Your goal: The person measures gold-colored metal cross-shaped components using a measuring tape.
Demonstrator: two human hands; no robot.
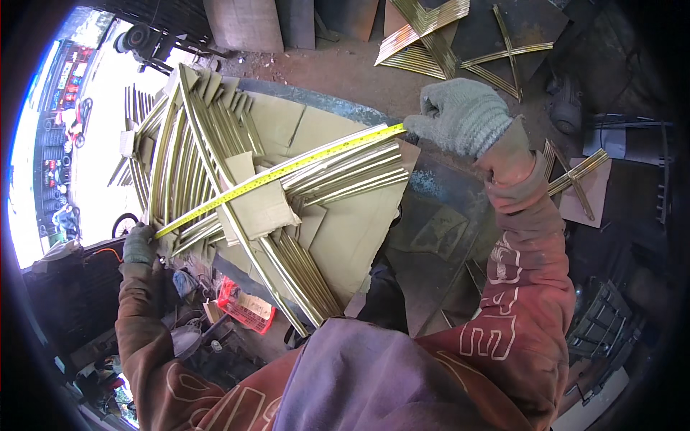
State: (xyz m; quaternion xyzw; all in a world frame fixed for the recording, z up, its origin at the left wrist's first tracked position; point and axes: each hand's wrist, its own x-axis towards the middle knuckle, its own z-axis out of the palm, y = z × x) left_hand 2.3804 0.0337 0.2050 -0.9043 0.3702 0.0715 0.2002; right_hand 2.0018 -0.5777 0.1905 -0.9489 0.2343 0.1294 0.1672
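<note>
A yellow tape measure (280, 171) is stretched slantwise across a stack of crossed gold-coloured metal bars (205, 147). My left hand (139, 244), in a grey knit glove, is closed at the tape's lower left end. At its upper right end my right hand (463, 118), gloved the same way, pinches the tape with curled fingers. The tape's case cannot be made out. Beneath the tape, a piece of cardboard (260, 208) covers the bars' crossing. More bars fan out below, and a large cardboard sheet (359, 241) lies under them on the worktable (438, 179).
Further crossed gold bars (424, 36) lie on the floor at the far right, with another crossed piece (578, 176) by my right forearm. A red plastic basket (246, 305) sits below the table's left side. Sheet panels (244, 25) lean at the back.
</note>
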